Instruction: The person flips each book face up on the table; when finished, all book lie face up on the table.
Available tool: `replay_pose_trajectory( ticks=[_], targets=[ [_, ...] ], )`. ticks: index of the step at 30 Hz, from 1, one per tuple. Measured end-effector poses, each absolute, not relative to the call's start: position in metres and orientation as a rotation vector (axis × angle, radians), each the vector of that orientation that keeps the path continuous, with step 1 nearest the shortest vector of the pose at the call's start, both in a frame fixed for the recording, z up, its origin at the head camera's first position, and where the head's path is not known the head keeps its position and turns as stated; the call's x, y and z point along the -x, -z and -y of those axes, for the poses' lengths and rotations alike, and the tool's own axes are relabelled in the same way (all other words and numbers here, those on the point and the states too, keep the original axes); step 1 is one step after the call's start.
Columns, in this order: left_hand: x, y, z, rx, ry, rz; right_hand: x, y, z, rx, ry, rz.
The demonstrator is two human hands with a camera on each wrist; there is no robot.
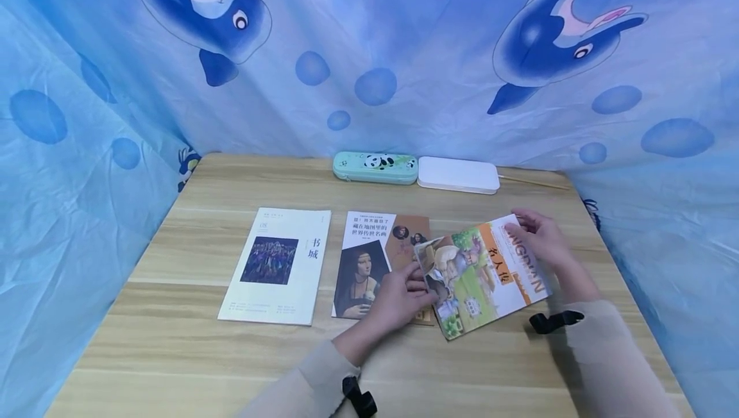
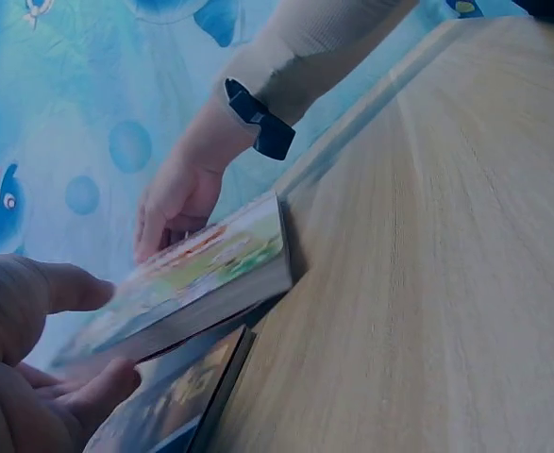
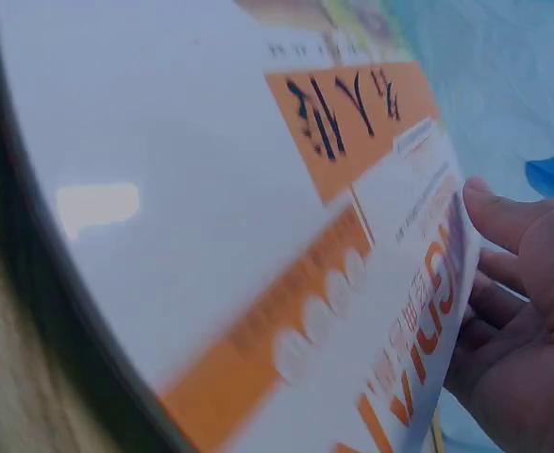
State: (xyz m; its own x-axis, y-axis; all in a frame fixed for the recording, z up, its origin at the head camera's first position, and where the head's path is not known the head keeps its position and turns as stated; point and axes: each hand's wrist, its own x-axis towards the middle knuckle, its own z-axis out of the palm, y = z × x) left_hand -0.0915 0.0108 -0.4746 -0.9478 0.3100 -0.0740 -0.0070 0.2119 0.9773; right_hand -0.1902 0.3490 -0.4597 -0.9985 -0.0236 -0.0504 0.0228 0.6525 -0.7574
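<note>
A picture-covered book with an orange band and a white strip [image 1: 479, 277] is tilted above the wooden table. My right hand [image 1: 539, 238] pinches its far right edge, thumb on the cover and fingers behind in the right wrist view. At the book's left edge is my left hand [image 1: 401, 299], its thumb over the cover side and its fingers [image 2: 116, 387] low by the page edge. Partly covered by the left hand and the tilted book lies a brown and white book with a portrait [image 1: 360, 277].
A white book with a dark picture [image 1: 268, 261] lies at the left of the table [image 1: 173, 354]. Along the back edge are a green panda pencil case [image 1: 375, 168], a white flat box [image 1: 458, 174] and a thin stick [image 1: 534, 182]. A blue dolphin curtain [image 1: 433, 33] hangs behind.
</note>
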Motion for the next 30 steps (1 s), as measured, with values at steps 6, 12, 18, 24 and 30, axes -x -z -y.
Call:
replay_pose_trajectory(
  ticks=[6,12,18,24,30],
  targets=[
    [0.096,0.476,-0.009,-0.306,-1.765,-2.420,0.192,0.469,-0.346,0.077,1.206,-2.732],
    [0.102,0.476,-0.008,-0.498,-1.736,-2.555,0.183,0.475,-0.353,0.075,1.107,-2.796],
    [0.113,0.480,-0.005,-0.548,-1.740,-2.567,0.169,0.476,-0.358,0.053,1.041,-2.855],
    [0.124,0.483,-0.002,-0.596,-1.721,-2.599,0.154,0.475,-0.365,0.109,0.979,-2.896],
    [0.133,0.483,-0.002,-0.560,-1.675,-2.596,0.142,0.476,-0.373,0.123,0.931,-2.882]
  ],
)
